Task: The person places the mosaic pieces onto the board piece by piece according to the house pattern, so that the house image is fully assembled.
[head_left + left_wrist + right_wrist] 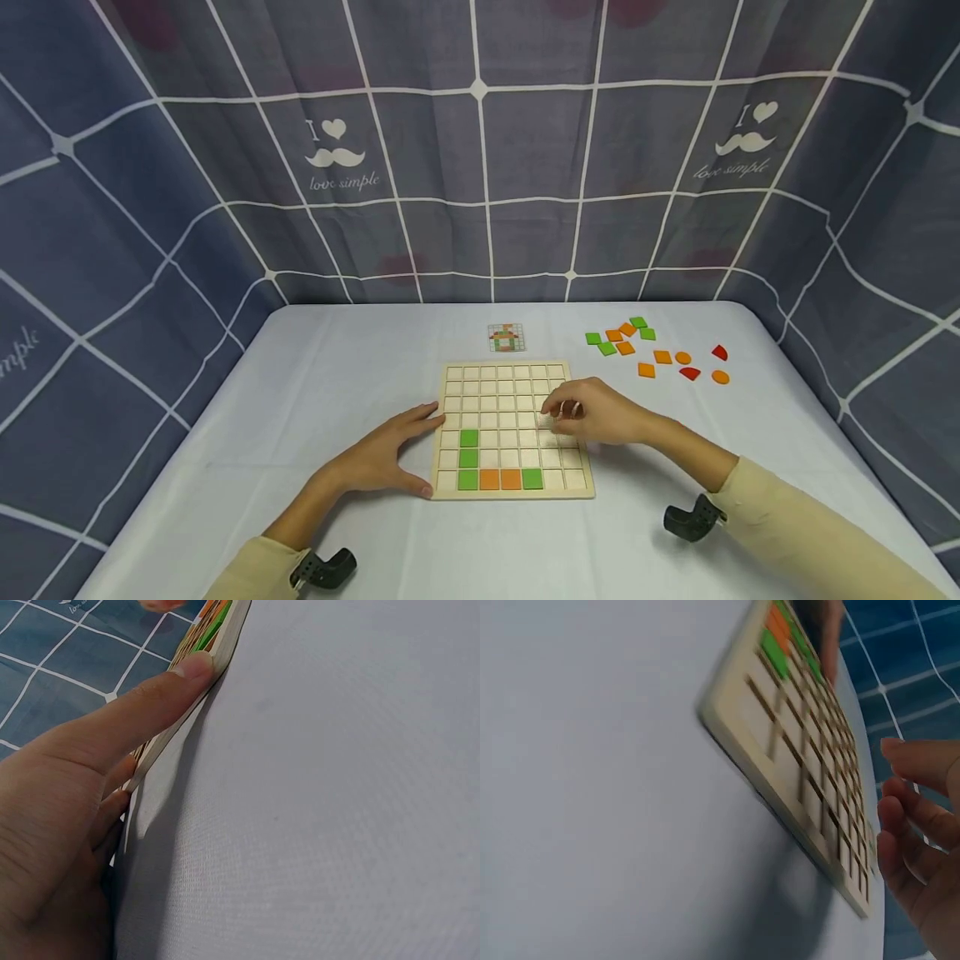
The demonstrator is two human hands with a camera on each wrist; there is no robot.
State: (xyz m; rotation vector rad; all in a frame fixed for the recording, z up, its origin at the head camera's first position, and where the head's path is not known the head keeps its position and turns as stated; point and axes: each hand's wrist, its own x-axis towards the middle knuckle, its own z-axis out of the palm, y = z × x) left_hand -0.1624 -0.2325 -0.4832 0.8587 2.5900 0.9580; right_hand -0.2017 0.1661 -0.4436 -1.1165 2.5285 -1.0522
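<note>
A wooden grid board (pixel 517 494) lies on the white table. Three green square tiles (pixel 468 458) form a column on its left side; two orange tiles (pixel 500 479) and another green tile (pixel 532 478) continue the bottom row. My left hand (pixel 382 454) rests against the board's left edge, thumb (pixel 195 666) on the near corner and fingertips farther up that side. Over the board's right part hovers my right hand (pixel 600 410), fingers loosely bent. In the right wrist view, a gap separates thumb and fingers of this hand (pixel 930 825), and no tile shows there.
Beyond the board lies a small pattern card (pixel 507 337). Loose pieces are scattered at the back right: green tiles (pixel 593 338), orange tiles (pixel 647 370), orange discs (pixel 720 377) and red wedge pieces (pixel 690 374). A dark checked curtain (pixel 525 150) surrounds the table's back and sides.
</note>
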